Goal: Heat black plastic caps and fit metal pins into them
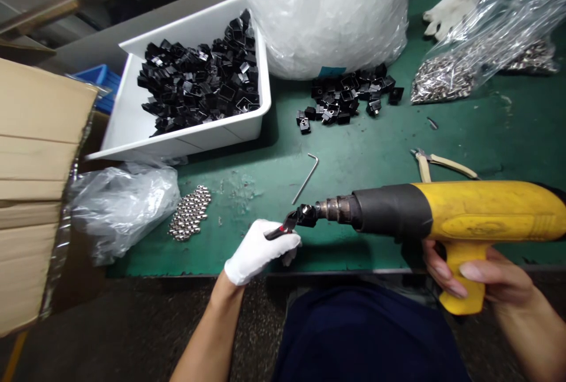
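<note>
My left hand (262,250), in a white glove, is closed around the red and black handles of pliers (283,229). The pliers' jaws meet a small black part (306,215) with a metal piece in it, held over the green table. My bare right hand (480,273) wraps round the grip of a yellow heat gun (490,210) with a black collar. Its metal nozzle points left, right beside the black part. Just above the part lies a silver hex key (306,178). Part of the right palm is hidden by the grip.
On the green table (367,155) are a white bin (194,141) of black parts, loose black parts (342,99), cream-handled pliers (448,164), a bag of metal pieces (446,75), metal fittings (191,213) and a white glove (451,10). A large plastic bag (329,10) stands behind; cardboard (39,193) at left.
</note>
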Demonstrator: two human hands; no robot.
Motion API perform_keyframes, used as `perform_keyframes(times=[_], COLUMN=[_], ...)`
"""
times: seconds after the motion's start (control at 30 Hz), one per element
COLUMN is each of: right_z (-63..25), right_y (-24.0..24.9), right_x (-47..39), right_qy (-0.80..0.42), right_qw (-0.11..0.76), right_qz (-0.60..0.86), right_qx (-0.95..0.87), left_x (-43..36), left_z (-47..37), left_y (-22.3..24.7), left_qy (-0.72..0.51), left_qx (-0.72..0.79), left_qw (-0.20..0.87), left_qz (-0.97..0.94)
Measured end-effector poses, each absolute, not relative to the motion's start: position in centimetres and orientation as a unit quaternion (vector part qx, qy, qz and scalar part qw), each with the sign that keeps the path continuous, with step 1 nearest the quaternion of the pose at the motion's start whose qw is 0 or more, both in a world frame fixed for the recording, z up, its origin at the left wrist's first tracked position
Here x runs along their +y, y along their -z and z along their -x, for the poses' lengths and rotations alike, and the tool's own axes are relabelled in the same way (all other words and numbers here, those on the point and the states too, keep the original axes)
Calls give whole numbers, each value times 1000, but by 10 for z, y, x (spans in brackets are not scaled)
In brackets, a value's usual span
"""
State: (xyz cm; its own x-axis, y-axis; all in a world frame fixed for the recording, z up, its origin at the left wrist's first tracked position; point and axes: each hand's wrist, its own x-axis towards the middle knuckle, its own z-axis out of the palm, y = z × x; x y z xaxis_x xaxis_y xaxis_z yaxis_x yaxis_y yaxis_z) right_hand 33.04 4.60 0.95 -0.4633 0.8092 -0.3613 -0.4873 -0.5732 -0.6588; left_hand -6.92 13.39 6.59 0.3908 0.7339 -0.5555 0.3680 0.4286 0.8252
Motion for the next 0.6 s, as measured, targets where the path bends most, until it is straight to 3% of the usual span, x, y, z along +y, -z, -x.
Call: perform_keyframes(times=[0.6], right_z=[-329], right_y=[-10], right_x=[47], right_qy=[-823], right_qw=[401], right_qz=[323], right_qx=[-239], left_x=[133], left_z=[70], left_y=[-65], left_qy=[-145], left_qx=[527], left_qw=[661], left_qz=[-514])
